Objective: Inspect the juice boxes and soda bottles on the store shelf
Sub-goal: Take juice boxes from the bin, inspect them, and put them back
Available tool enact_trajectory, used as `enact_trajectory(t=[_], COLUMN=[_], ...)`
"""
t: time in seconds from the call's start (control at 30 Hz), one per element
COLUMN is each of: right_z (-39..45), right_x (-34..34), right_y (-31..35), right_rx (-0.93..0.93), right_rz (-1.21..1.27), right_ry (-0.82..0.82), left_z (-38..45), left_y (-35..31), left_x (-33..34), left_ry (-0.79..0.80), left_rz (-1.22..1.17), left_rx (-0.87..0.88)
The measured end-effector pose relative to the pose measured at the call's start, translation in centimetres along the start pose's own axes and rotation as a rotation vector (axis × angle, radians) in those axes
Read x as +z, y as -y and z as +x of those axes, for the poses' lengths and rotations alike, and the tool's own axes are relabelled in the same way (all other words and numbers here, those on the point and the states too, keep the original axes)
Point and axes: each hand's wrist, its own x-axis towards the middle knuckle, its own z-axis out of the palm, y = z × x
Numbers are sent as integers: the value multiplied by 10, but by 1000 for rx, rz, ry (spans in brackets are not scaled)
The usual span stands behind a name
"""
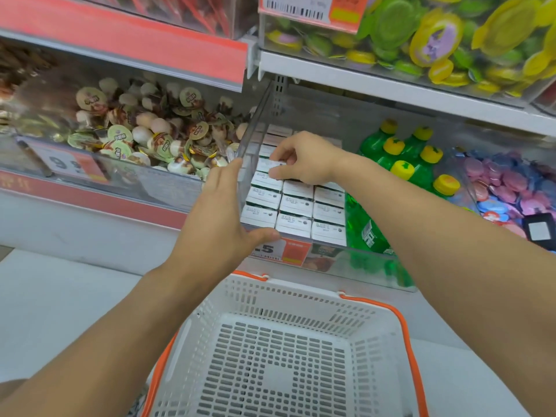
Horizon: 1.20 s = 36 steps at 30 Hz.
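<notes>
Right hand (304, 159) grip clamped on one juice box (270, 165) in the rows at frame centre, wrist bent down over them; left hand (222, 215) fingers straight, resting on the clear bin wall (251, 152); green soda bottles (400, 152) just right.

Under my right hand (304, 159) the juice boxes (296, 204) showed white tops with small dark print and dark green sides. Just right of that grip, I saw bright green soda bottles (400, 155) with yellow caps. Below my left hand (222, 215), the basket (301, 341) was white, perforated in slotted rows, with orange handles.
</notes>
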Motion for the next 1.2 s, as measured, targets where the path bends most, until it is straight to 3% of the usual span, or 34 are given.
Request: enact_trajectory(t=[0.1,0.27,0.87,1.2], right_z=[3,20,47,31], right_x=[-3,-4,-17,5], right_y=[-3,-6,10,14], right_rx=[7,20,66,31], right_rz=[11,118,-211,-209], right_ry=[10,-179,115,-10], left_z=[1,0,-2,-7], left_y=[0,-1,-5,-13], left_x=[0,-1,-1,2], left_ry=[8,4,5,-1], left_rz=[-8,-15,-25,-24], left_rx=[-1,-9,-9,-35])
